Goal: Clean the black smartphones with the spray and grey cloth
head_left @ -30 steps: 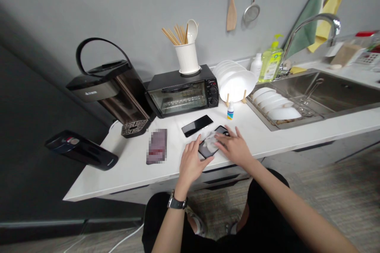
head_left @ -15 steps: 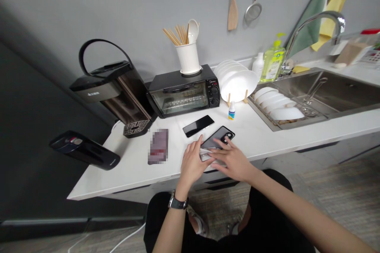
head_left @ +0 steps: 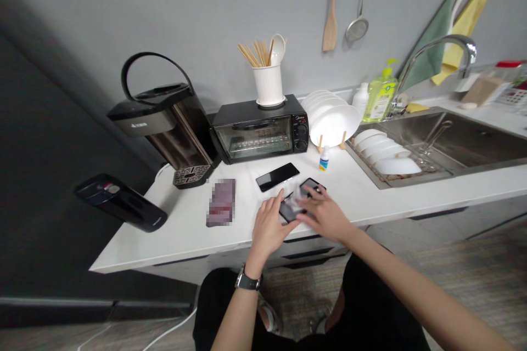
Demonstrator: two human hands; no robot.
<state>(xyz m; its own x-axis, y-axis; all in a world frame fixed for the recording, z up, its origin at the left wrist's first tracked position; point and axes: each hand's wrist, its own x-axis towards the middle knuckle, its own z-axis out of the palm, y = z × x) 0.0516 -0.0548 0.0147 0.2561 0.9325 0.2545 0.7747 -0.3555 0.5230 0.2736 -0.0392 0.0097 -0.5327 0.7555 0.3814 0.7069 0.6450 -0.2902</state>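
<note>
On the counter, a phone case (head_left: 289, 213) with a clear grey back, black rim and camera cutout lies at a slant between my hands. My left hand (head_left: 269, 226) holds its near left end, fingers along the edge and thumb at the lower side. A crumpled white tissue (head_left: 295, 197), blurred by motion, is under the fingers of my right hand (head_left: 326, 216), pressed against the case's back. Just behind lies a phone (head_left: 277, 176) with its dark screen up. Beyond the case stands a small white bottle (head_left: 324, 158) with a blue and yellow label.
A pixelated purple item (head_left: 221, 203) lies to the left, near a dark tumbler (head_left: 123, 203) and a water dispenser (head_left: 173, 131). Behind are a toaster oven (head_left: 258, 140) and racked plates (head_left: 334, 125). At right, a sink (head_left: 477, 140) holds white bowls (head_left: 395, 165).
My right hand has slid the tissue up along the case towards the camera end. My left hand stays at the near left end. The view has shifted slightly.
</note>
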